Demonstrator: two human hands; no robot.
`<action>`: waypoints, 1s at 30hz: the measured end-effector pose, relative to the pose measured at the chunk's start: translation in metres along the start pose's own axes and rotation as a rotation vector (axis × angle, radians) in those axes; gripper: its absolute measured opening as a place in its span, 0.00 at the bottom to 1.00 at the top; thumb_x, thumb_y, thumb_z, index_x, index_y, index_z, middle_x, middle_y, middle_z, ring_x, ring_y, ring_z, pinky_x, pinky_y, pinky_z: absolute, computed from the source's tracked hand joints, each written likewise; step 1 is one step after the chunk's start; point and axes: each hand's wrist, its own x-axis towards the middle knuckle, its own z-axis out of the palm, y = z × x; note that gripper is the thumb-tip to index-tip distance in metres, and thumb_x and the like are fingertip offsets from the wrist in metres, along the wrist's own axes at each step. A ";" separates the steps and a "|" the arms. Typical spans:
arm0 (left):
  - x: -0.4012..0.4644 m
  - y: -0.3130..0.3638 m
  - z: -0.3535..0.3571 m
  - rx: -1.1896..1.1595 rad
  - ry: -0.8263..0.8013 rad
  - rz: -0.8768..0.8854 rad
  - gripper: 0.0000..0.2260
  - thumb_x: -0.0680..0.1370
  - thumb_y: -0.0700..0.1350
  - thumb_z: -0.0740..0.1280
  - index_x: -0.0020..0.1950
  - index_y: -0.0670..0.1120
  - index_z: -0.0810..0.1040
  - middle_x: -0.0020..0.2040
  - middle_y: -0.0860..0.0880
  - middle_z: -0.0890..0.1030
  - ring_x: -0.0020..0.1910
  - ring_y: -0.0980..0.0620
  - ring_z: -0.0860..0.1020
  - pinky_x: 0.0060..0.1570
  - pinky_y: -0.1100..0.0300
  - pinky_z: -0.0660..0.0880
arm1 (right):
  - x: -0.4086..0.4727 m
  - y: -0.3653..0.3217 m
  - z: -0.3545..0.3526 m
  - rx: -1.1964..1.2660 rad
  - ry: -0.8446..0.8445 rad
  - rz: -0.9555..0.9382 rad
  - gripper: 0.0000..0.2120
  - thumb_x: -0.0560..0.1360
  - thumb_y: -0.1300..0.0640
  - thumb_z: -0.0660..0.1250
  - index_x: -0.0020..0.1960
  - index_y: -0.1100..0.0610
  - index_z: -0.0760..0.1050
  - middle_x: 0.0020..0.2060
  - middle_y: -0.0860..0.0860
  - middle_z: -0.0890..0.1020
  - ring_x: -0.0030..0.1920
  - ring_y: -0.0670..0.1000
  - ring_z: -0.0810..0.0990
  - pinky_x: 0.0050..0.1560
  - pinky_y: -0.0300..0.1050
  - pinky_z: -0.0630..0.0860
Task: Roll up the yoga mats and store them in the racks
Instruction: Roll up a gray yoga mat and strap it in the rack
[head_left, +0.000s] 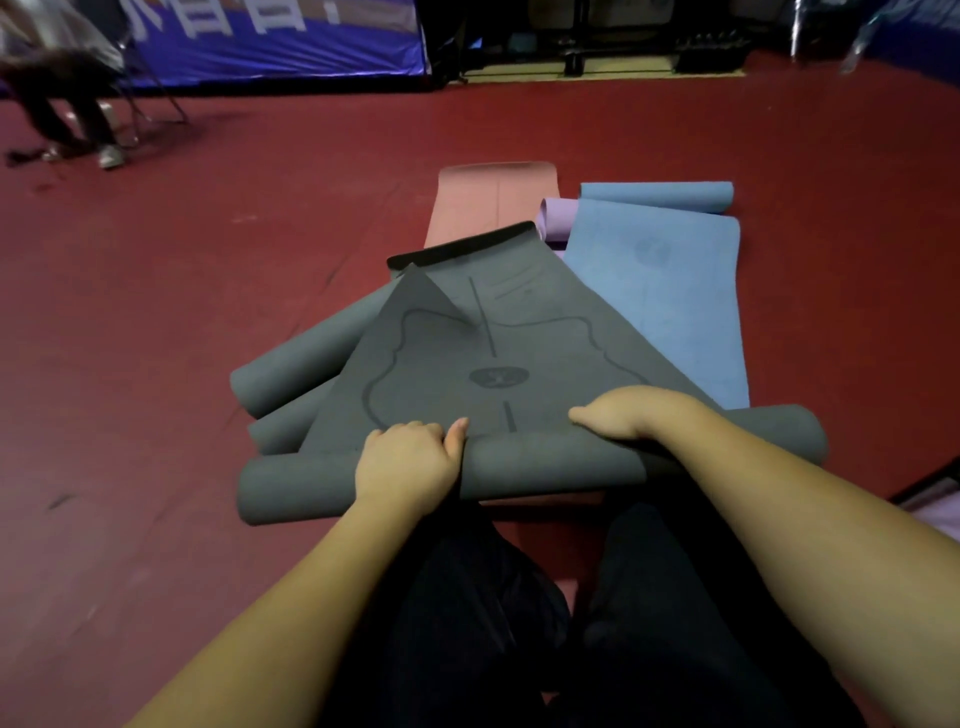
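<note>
Gripping the rolled near end of the grey yoga mat (488, 364), both hands sit on top of the roll at about 6 o'clock in the view. The left hand (408, 460) curls over the roll left of centre, fingers (410, 431) bent together over its far side, thumb pointing toward 1 o'clock along the crease. The right hand (623, 413) lies right of centre, fingers tucked down over the roll; only the knuckles and thumb show, so their tips cannot be made out. The unrolled part of the grey mat runs away toward 12 o'clock, its far left corner folded back, its black underside showing at the far edge. At 10 o'clock 2 other grey rolls (291, 379) lie touching its left edge. At 1 o'clock a blue mat (670, 291) lies partly rolled, a purple roll (558, 218) beside it, and a pink mat (478, 202) underneath at 12 o'clock, mostly covered. All rest on the red floor (156, 312). A blurred person (62, 93) stands at 10 o'clock, cut off by the frame.
</note>
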 end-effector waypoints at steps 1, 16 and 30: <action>-0.003 0.000 -0.003 -0.018 -0.019 0.005 0.27 0.83 0.61 0.45 0.38 0.48 0.73 0.42 0.48 0.81 0.45 0.44 0.79 0.49 0.51 0.68 | -0.004 0.000 0.000 0.012 -0.040 -0.014 0.27 0.83 0.44 0.48 0.74 0.58 0.68 0.76 0.56 0.66 0.74 0.56 0.66 0.70 0.49 0.61; 0.031 -0.011 -0.002 -0.192 -0.518 -0.200 0.34 0.81 0.65 0.48 0.71 0.42 0.72 0.72 0.38 0.70 0.70 0.39 0.68 0.68 0.49 0.65 | -0.034 0.011 0.046 -0.018 0.591 -0.123 0.19 0.80 0.39 0.55 0.42 0.53 0.71 0.46 0.52 0.78 0.52 0.56 0.75 0.46 0.49 0.68; 0.035 -0.007 -0.004 -0.212 0.114 -0.091 0.20 0.83 0.55 0.54 0.36 0.45 0.72 0.39 0.45 0.79 0.43 0.41 0.78 0.37 0.52 0.69 | -0.003 -0.002 0.041 -0.117 0.473 0.035 0.31 0.80 0.36 0.46 0.54 0.55 0.81 0.53 0.57 0.82 0.55 0.58 0.79 0.46 0.48 0.69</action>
